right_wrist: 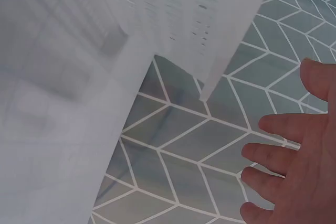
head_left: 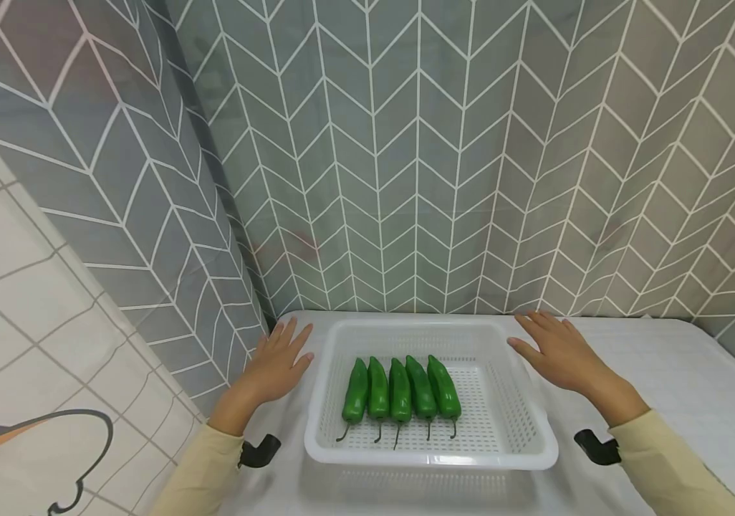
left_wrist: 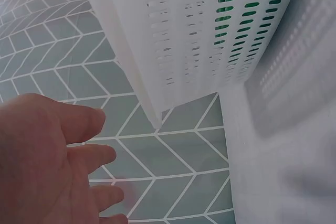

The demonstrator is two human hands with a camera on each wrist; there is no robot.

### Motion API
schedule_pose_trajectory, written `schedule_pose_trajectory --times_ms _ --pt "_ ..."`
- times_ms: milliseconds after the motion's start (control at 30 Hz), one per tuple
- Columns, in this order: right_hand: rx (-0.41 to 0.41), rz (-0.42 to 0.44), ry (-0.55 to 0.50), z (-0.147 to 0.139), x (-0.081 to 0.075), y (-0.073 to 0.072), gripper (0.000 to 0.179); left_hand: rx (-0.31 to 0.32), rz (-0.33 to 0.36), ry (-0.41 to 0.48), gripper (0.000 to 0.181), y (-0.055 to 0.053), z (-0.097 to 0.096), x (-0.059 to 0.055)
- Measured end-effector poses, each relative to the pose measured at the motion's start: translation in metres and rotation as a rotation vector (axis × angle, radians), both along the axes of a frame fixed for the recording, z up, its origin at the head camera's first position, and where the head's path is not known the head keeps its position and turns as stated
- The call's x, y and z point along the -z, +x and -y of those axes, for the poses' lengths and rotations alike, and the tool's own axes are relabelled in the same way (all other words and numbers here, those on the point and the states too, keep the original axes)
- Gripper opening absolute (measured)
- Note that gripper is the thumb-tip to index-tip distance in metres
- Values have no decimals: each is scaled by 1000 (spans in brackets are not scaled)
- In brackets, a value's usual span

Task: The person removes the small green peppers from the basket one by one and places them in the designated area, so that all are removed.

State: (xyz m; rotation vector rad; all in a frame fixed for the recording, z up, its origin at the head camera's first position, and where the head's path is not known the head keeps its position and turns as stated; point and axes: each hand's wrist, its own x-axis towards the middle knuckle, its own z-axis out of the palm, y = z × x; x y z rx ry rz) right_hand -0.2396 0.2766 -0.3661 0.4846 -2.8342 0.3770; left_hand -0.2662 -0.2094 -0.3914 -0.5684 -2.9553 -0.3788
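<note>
Poising your empty left hand (head_left: 274,367) and right hand (head_left: 557,355), fingers spread, either side of the white basket (head_left: 432,460), move both gently and evenly so the five green peppers (head_left: 400,393) inside keep their row above the bench (head_left: 677,362).

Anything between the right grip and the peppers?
Yes, sideways: the right wall of the white basket. The right grip is outside it, the green peppers inside. From above, nothing visible covers them.
</note>
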Motion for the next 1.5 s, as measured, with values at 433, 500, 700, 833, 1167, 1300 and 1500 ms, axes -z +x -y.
schedule_pose_trajectory --times_ms 433,500,700,833,1167,1300,1500 --pt "-68 1 -5 17 -19 -7 60 56 -64 149 52 -3 -6 3" --pt "-80 10 -26 22 -23 -8 59 69 -79 175 51 -4 -8 3" --pt "-129 42 -79 34 -32 -10 54 77 -22 220 51 -8 -10 7" --pt "-144 77 -90 39 -38 -12 54 78 18 247 51 -9 -12 10" --pt "-184 137 -89 50 -49 -17 54 92 57 303 50 -12 -20 19" --pt "-192 180 -105 57 -41 -20 53 104 61 321 48 -9 -20 27" --pt "-204 253 -77 72 -31 -23 49 93 118 385 48 -4 -19 36"
